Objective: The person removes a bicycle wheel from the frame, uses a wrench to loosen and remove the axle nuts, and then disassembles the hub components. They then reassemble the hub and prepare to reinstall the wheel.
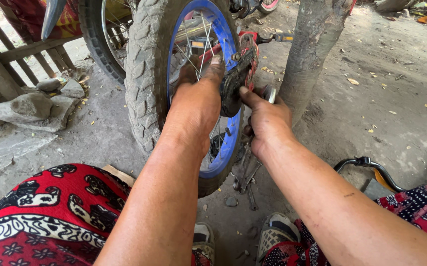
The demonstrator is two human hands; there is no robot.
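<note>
At the left edge of the ground, grey stones lie beside a wooden slat fence. A second tyre stands behind them at the top.

The small bicycle wheel stands upright on the dirt ground, left of centre. It has a knobbly grey tyre, a blue rim and thin metal spokes.

The left hand reaches in over the rim. Its thumb points up beside the hub, and the other fingers curl around the spokes out of sight; how tightly they close cannot be told. The black chain guard sits at the hub, just right of this thumb.

The right hand is just beside the left. Its forefinger presses on the lower edge of the chain guard. The remaining fingers are folded round a small metal part, whose kind cannot be told.

Below the wheel, metal spanners lie on the ground near a sandalled foot.

A tree trunk rises right of the hands. A black curved handlebar lies near the right edge.
</note>
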